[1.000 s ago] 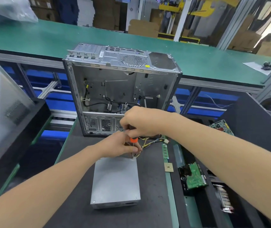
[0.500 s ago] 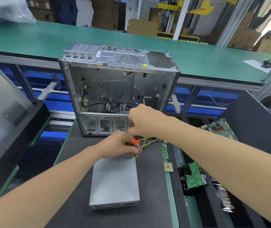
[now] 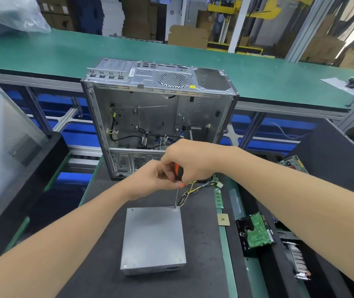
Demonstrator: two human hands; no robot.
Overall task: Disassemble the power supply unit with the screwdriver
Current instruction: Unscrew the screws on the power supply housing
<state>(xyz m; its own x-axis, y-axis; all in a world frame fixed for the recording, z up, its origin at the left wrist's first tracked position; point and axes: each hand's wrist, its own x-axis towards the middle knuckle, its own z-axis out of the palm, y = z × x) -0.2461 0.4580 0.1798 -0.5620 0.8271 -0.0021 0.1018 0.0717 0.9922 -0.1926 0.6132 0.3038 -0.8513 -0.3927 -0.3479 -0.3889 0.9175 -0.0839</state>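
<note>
The grey metal power supply unit [image 3: 153, 237] lies flat on the dark mat, its yellow and black cables [image 3: 195, 190] trailing from its far right corner. An orange and black screwdriver [image 3: 178, 175] stands nearly upright with its tip on the screw at that far right corner. My right hand [image 3: 190, 161] grips the handle from above. My left hand [image 3: 152, 179] holds the lower part of the handle from the left, above the unit's far edge.
An open, gutted computer case [image 3: 158, 112] stands just behind the hands. A small chip [image 3: 223, 219], a RAM stick [image 3: 218, 195], a hard drive with green board [image 3: 255, 233] and other parts lie to the right. A black bin [image 3: 21, 168] is on the left.
Both hands have lifted a little off the unit, so the screwdriver's shaft now shows. The tip stays at the far right corner screw.
</note>
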